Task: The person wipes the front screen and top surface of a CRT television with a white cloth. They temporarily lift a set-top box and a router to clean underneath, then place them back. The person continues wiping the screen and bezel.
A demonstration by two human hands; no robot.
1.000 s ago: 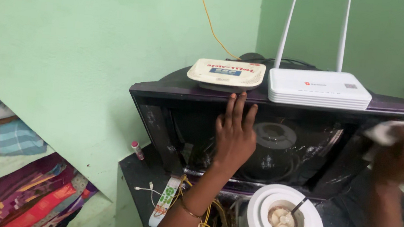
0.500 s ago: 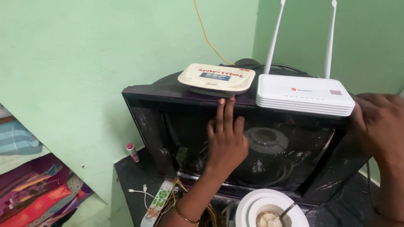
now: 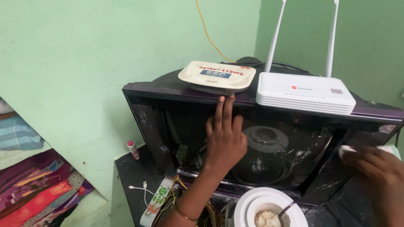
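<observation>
The left hand (image 3: pixel 224 138) lies flat against the dusty black screen of the old television (image 3: pixel 268 150), fingers spread and reaching up to the top edge just under the cream set-top box (image 3: pixel 217 76); its grip is fully open and holds nothing, it only braces the set. The right hand (image 3: pixel 381 170) is at the right edge of the screen, its grip closed around a small white cloth (image 3: pixel 353 150) bunched between thumb and fingers and pressed to the glass. A white router (image 3: pixel 306 92) with two upright antennas sits on the top of the television beside the box. Below the screen, on the dark tabletop (image 3: pixel 131 171), stands a white round container (image 3: pixel 270 226) holding pale lumps and a spoon, with a tangle of yellow cables (image 3: pixel 200 223) and a power strip (image 3: pixel 156 201) near the front left, and a small pink-capped tube (image 3: pixel 132 149) at the left edge.

To wipe well, I would judge it best to keep the bracing palm firm so the set does not rock under the router, work the cloth in overlapping passes from the right edge toward the middle, then lift the left hand to reach the patch it covers. The open container below sits right under the falling dust
</observation>
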